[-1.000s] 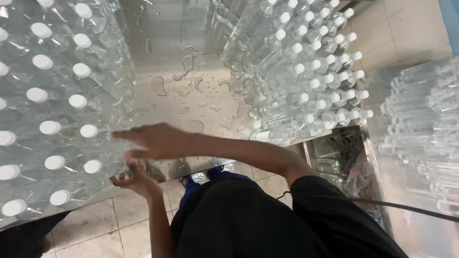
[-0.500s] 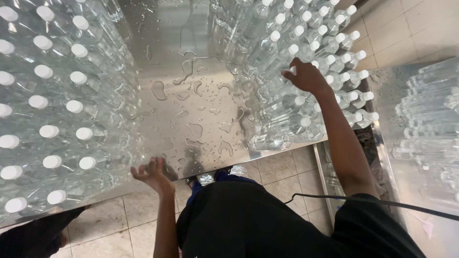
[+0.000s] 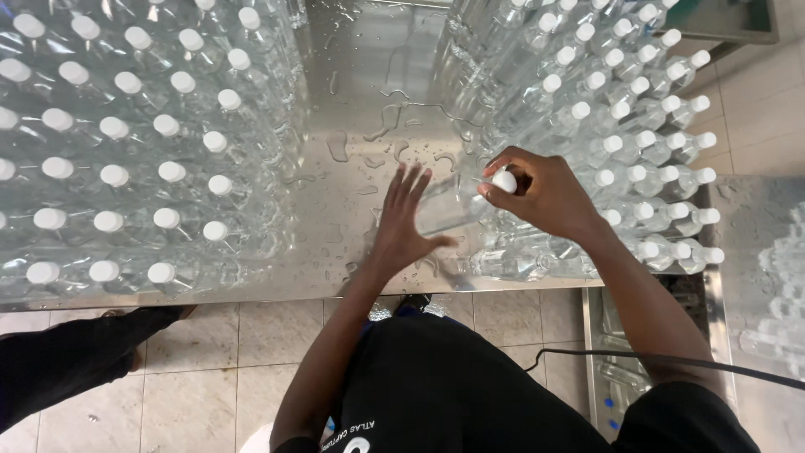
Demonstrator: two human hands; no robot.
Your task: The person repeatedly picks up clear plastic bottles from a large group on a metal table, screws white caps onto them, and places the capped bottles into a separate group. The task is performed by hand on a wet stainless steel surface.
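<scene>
My right hand (image 3: 545, 195) grips a clear plastic bottle (image 3: 457, 205) by its white-capped neck, at the near left edge of the right-hand block of bottles (image 3: 604, 126). The bottle leans to the left over the wet steel table (image 3: 360, 109). My left hand (image 3: 402, 225) is open with fingers spread, flat against the side of that bottle just above the tabletop. A second large block of upright white-capped bottles (image 3: 126, 143) fills the left of the table.
Water puddles lie on the bare strip of table between the two bottle blocks. Another person's dark sleeve (image 3: 75, 365) reaches in at the lower left over the tiled floor. More bottles (image 3: 776, 294) sit at the far right. A black cable (image 3: 637, 359) crosses my lap.
My right hand came back from deeper in the right block, pulling a bottle out to its near edge. My left hand rose from the table's front edge to the bottle's side.
</scene>
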